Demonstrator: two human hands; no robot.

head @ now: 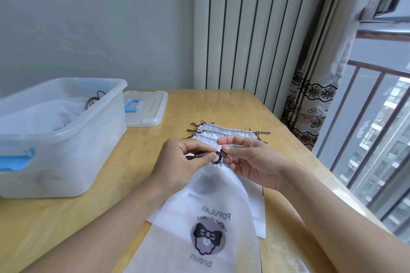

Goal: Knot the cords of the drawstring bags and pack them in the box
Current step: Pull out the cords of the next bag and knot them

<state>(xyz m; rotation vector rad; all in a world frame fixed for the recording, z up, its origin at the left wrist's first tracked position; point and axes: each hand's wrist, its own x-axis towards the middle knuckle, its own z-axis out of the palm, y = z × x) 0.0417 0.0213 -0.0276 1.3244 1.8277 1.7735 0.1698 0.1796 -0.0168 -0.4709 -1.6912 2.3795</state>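
A white drawstring bag (206,210) with a printed bow-and-sheep logo lies lengthwise toward me, its mouth gathered tight. My left hand (177,162) pinches the brown cord (218,157) at the gathered mouth. From the other side, my right hand (250,157) pinches the same cord, which forms a small loop between the fingertips. Beneath it lies a stack of flat white bags (224,134), their brown cord ends sticking out at both sides. The translucent plastic box (66,139) with blue handles stands at the left and holds white bags with brown cords.
The box's lid (147,108), with a blue handle, lies flat behind the box on the wooden table (77,217). A striped curtain hangs behind the table. A patterned curtain and a window with railings are at the right.
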